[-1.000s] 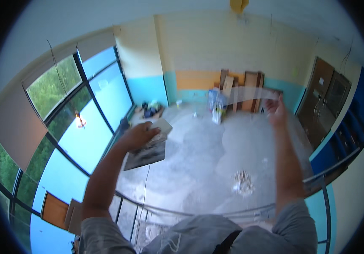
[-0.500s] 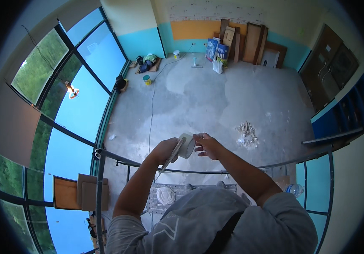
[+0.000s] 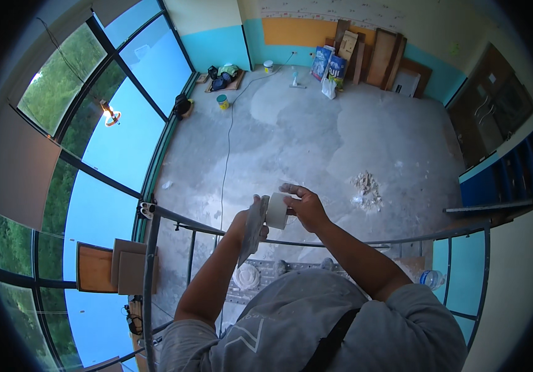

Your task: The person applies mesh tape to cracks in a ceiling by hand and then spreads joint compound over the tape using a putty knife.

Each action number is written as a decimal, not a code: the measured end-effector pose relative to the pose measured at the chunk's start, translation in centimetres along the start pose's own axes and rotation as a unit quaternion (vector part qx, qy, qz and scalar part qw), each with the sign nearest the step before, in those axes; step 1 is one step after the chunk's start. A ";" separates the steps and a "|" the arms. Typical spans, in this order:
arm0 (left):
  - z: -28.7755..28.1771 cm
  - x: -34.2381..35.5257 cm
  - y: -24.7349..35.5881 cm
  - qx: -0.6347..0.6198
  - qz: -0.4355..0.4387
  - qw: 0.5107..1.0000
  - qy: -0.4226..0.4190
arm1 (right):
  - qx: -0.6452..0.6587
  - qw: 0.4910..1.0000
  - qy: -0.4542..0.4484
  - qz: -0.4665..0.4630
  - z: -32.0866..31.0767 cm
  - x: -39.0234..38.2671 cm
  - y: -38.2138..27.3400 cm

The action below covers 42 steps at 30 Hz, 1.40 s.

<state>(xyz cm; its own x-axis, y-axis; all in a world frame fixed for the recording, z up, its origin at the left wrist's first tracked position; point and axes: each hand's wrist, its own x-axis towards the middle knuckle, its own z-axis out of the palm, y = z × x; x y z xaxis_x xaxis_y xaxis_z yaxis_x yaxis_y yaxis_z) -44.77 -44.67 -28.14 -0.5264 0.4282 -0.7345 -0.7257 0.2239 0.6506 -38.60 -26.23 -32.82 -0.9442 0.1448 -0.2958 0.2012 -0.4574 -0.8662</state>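
Note:
My left hand (image 3: 240, 221) is closed round a flat, plaster-smeared scraper (image 3: 253, 230), its broad blade slanting down toward me. Against the far side of the scraper sits a roll of white tape (image 3: 276, 211), its rim facing up. My right hand (image 3: 309, 209) grips the roll's right side, thumb on its edge and forefinger stretched over the top. Whether my left fingers also support the roll is hidden behind the blade. Both hands are held out in front of my chest, just past a metal rail (image 3: 304, 243).
Below me is a perforated platform (image 3: 266, 290) bearing a round white bundle (image 3: 246, 276). A water bottle (image 3: 431, 279) lies at right. On the floor are a rubble heap (image 3: 366, 190), a cable (image 3: 227, 155) and a bucket (image 3: 222, 101). Windows line the left; boards (image 3: 383, 59) lean at the back.
The roll has turned from showing its round side to standing edge-on. The scraper has tipped more upright and broadside, and my right fingers have come over the roll. The view has shifted slightly.

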 end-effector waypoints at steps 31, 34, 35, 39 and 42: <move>-0.6 -9.3 4.0 0.599 0.600 0.522 0.087 | -0.289 0.945 -0.013 -0.156 0.8 -5.5 -5.5; 0.2 -9.1 4.2 0.604 0.610 0.510 0.051 | -0.314 0.935 -0.020 -0.165 1.6 -5.7 -5.4; 0.3 -8.8 4.1 0.604 0.611 0.509 0.050 | -0.328 0.929 -0.020 -0.169 2.0 -5.8 -5.4; 0.6 -8.3 3.9 0.620 0.609 0.494 0.035 | -0.366 0.911 -0.016 -0.192 2.3 -5.5 -4.7; 0.8 -8.3 3.7 0.630 0.602 0.490 0.028 | -0.379 0.906 -0.010 -0.189 2.5 -5.5 -4.2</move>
<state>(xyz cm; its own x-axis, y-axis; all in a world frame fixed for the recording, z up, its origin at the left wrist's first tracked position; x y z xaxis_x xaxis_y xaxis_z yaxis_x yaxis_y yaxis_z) -42.78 -46.72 -19.44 -0.2748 0.8968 0.3467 0.9562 0.2169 0.1967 -34.89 -27.29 -26.50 -0.9860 0.1469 0.0795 -0.0222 0.3565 -0.9340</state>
